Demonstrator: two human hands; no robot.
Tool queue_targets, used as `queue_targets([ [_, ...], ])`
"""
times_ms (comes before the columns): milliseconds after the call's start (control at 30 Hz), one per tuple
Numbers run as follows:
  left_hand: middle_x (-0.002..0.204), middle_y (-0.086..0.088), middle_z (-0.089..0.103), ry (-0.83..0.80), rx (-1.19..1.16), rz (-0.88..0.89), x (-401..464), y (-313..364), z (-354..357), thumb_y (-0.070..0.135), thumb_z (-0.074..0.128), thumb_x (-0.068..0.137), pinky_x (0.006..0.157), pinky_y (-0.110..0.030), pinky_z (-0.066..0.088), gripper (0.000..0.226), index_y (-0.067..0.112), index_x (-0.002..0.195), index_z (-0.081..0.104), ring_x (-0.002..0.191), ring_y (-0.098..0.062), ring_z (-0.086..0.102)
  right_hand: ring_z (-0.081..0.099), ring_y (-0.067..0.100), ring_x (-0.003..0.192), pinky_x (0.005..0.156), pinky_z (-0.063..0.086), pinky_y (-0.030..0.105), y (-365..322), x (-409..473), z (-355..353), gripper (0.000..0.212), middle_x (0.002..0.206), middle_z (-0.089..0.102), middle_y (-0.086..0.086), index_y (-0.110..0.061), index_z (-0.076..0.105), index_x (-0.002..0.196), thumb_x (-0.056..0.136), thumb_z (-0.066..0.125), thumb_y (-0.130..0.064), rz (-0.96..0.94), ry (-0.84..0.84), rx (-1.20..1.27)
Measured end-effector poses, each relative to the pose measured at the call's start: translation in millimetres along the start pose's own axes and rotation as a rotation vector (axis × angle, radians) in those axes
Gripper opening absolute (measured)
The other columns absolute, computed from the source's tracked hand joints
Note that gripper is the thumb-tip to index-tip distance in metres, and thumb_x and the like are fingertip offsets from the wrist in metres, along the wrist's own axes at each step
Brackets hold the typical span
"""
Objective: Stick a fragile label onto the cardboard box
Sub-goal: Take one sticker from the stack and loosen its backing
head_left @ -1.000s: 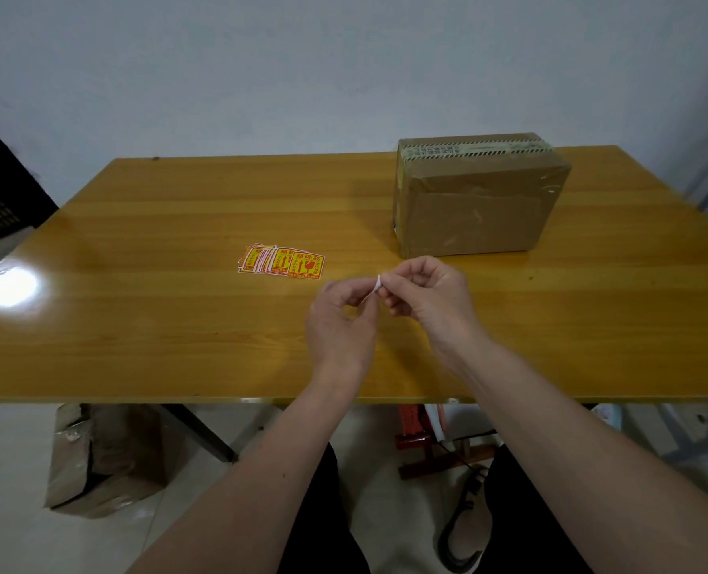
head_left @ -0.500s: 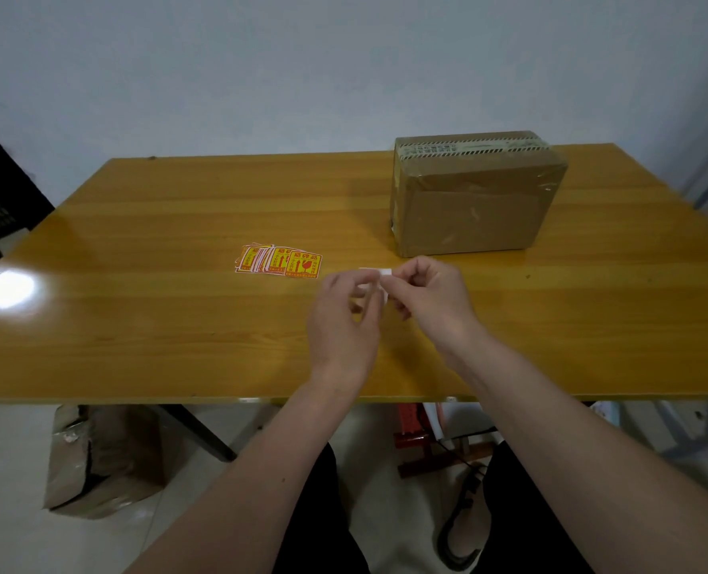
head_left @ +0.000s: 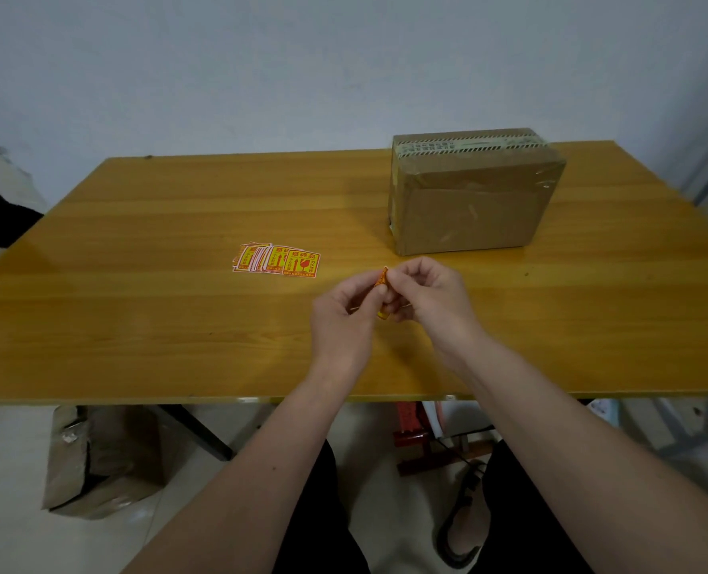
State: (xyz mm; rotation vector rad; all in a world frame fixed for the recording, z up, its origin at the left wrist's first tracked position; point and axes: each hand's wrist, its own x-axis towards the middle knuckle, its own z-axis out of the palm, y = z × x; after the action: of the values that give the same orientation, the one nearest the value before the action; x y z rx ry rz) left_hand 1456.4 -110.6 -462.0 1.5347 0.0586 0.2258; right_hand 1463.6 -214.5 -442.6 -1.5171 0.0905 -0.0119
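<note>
Yellow-and-red fragile label [head_left: 382, 288] is pinched edge-on between your left hand [head_left: 341, 321] and right hand [head_left: 427, 302], just short of the taped brown cardboard box [head_left: 470, 196]. You seem to be peeling its backing; sticking remains.

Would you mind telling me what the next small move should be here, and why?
Probably finish peeling the label from its backing. Both hands, left and right, pinch it edge-on above the table, short of the box, whose near face shows no label yet. Whether the backing is already off, I cannot tell.
</note>
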Motion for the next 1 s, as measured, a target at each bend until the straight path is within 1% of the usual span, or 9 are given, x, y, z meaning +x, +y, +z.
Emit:
queue_targets([
  [167,0.091,-0.001,0.074,0.064,0.161,0.016,0,-3,1,0.006,0.063,0.085,0.078,-0.024,0.053,0.019,0.017,0.096,0.074,0.082,-0.009,0.067,0.053,0.007,0.051,0.048,0.044,0.020,1,-1,2,0.016,0.062,0.059,0.002,-0.005,0.058,0.087,0.084,0.067,-0.017,-0.016,0.032,-0.013],
  [300,0.088,0.001,0.074,0.080,0.217,-0.001,2,-5,-1,0.011,0.068,0.081,0.078,-0.030,0.055,0.014,0.020,0.090,0.074,0.081,-0.012,0.068,0.053,0.008,0.051,0.048,0.044,0.019,1,-1,3,0.011,0.062,0.059,0.001,-0.007,0.059,0.083,0.084,0.068,-0.014,0.004,0.025,0.000],
  [400,0.086,0.003,0.072,0.109,0.266,-0.008,3,-3,-3,0.017,0.071,0.080,0.067,-0.023,0.046,0.010,0.024,0.087,0.073,0.069,-0.007,0.057,0.053,0.010,0.054,0.049,0.046,0.019,1,0,2,0.007,0.065,0.061,0.003,-0.008,0.063,0.080,0.085,0.066,-0.011,0.019,0.010,0.011],
  [467,0.084,0.002,0.069,0.114,0.299,0.002,2,-1,-3,0.019,0.070,0.080,0.063,-0.019,0.040,0.010,0.027,0.086,0.073,0.066,-0.006,0.050,0.054,0.011,0.056,0.050,0.046,0.019,2,1,3,0.007,0.067,0.062,0.005,-0.007,0.064,0.080,0.086,0.064,-0.009,0.030,0.005,0.010],
  [600,0.061,0.015,0.056,0.135,0.252,-0.027,0,4,-3,0.018,0.072,0.080,0.053,-0.008,0.036,0.008,0.025,0.084,0.074,0.050,0.005,0.048,0.054,0.012,0.057,0.050,0.047,0.019,3,2,4,0.006,0.069,0.062,0.007,-0.003,0.065,0.087,0.088,0.059,-0.005,0.046,0.006,0.044],
  [700,0.059,0.017,0.055,0.168,0.214,-0.025,-1,7,-2,0.015,0.072,0.079,0.050,-0.005,0.035,0.013,0.027,0.076,0.070,0.047,0.009,0.047,0.054,0.012,0.058,0.052,0.047,0.021,1,1,5,0.013,0.069,0.061,0.006,0.001,0.066,0.093,0.089,0.059,-0.010,0.065,0.017,0.066],
  [767,0.059,0.017,0.057,0.175,0.202,-0.020,-1,9,-1,0.013,0.072,0.079,0.049,-0.006,0.035,0.017,0.028,0.073,0.068,0.047,0.007,0.046,0.053,0.011,0.057,0.052,0.046,0.021,0,1,5,0.016,0.068,0.060,0.005,0.001,0.066,0.091,0.088,0.062,-0.015,0.071,0.016,0.079],
  [867,0.058,0.015,0.058,0.170,0.179,-0.008,-1,9,-1,0.011,0.072,0.078,0.049,-0.008,0.035,0.021,0.029,0.069,0.066,0.045,0.006,0.045,0.053,0.009,0.056,0.051,0.046,0.020,-1,0,6,0.010,0.064,0.059,0.003,-0.004,0.066,0.082,0.085,0.066,-0.014,0.071,0.025,0.077],
  [1000,0.056,0.015,0.057,0.184,0.149,-0.008,-1,8,-1,0.010,0.073,0.077,0.050,-0.009,0.035,0.020,0.028,0.068,0.067,0.046,0.005,0.045,0.053,0.008,0.055,0.051,0.046,0.019,0,-1,6,0.007,0.064,0.060,0.003,-0.007,0.067,0.079,0.084,0.066,-0.011,0.079,0.023,0.111],
])
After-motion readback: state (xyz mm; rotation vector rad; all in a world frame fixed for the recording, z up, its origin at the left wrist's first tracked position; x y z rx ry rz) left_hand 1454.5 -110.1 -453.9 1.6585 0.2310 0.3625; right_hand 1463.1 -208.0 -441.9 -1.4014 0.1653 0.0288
